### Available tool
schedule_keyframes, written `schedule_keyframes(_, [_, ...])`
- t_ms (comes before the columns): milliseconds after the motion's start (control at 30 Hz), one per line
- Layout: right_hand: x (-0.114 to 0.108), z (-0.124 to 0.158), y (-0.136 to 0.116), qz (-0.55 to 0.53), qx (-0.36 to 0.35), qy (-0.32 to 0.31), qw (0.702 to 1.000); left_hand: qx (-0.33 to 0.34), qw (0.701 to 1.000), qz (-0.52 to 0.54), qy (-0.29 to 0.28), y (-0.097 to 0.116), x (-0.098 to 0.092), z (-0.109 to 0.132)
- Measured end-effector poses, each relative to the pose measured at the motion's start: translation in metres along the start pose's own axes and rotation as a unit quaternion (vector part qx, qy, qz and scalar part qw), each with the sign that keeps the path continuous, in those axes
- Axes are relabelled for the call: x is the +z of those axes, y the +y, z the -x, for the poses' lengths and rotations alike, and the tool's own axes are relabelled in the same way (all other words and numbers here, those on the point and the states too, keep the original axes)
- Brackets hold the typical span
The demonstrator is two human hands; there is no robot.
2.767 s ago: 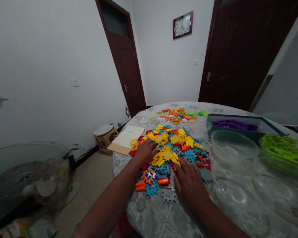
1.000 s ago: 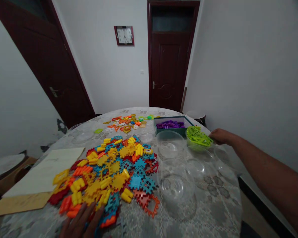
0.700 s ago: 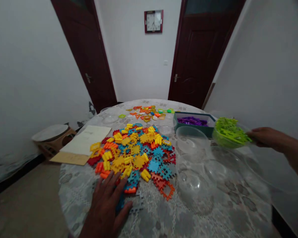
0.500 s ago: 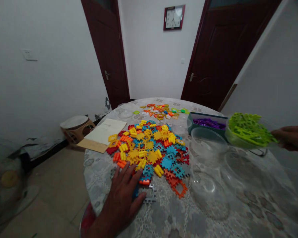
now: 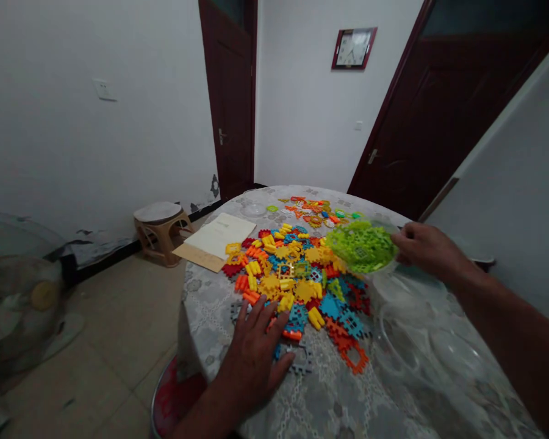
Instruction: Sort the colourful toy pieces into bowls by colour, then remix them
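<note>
My right hand [image 5: 418, 244] grips the edge of a clear plastic bowl [image 5: 388, 268] heaped with lime-green building pieces [image 5: 361, 244]. The bowl is tilted above the right side of a pile of toy building pieces [image 5: 302, 289] in yellow, orange, red and blue. A few green pieces [image 5: 335, 289] show on that pile, below the bowl. At the pile's near edge rests my left hand [image 5: 258, 350], fingers spread, holding nothing. Grey toothed pieces [image 5: 299, 360] lie beside its thumb.
Clear plastic containers [image 5: 398, 332] stand on the right of the patterned tablecloth [image 5: 324, 402]. Another group of small coloured pieces [image 5: 313, 210] lies farther back. An open booklet [image 5: 224, 235] is at the left edge, near a stool [image 5: 162, 228]. A fan [image 5: 18, 305] stands left.
My right hand has brought the bowl of green pieces leftward from the table's right side to over the pile. Some green pieces now lie there. My left hand stays at the pile's edge.
</note>
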State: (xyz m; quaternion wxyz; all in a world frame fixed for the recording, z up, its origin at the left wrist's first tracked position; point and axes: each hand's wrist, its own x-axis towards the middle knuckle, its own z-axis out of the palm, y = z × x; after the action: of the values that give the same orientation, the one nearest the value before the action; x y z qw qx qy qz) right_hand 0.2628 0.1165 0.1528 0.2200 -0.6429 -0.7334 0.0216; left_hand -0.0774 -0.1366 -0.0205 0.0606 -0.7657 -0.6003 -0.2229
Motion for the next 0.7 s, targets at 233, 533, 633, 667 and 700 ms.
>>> schedule_keyframes(233, [0.040, 0.009, -0.073, 0.120, -0.154, 0.084, 0.977, -0.017, 0.999, 0.027, 0.010, 0.003, -0.001, 0.002])
schedule_keyframes(533, [0.050, 0.027, -0.115, 0.213, -0.232, 0.122, 0.941, -0.016, 0.999, 0.046, 0.017, 0.002, -0.001, 0.001])
schedule_keyframes(633, [0.047, 0.028, -0.119, 0.225, -0.233, 0.144, 0.935, -0.017, 0.999, 0.040, 0.021, 0.002, 0.000, 0.002])
schedule_keyframes(667, [0.046, 0.029, -0.119, 0.227, -0.233, 0.152, 0.934, -0.018, 0.999, 0.038, 0.023, 0.002, 0.001, 0.002])
schedule_keyframes(700, [0.045, 0.029, -0.118, 0.227, -0.233, 0.159, 0.932, -0.018, 0.999, 0.036, 0.025, 0.002, 0.002, 0.002])
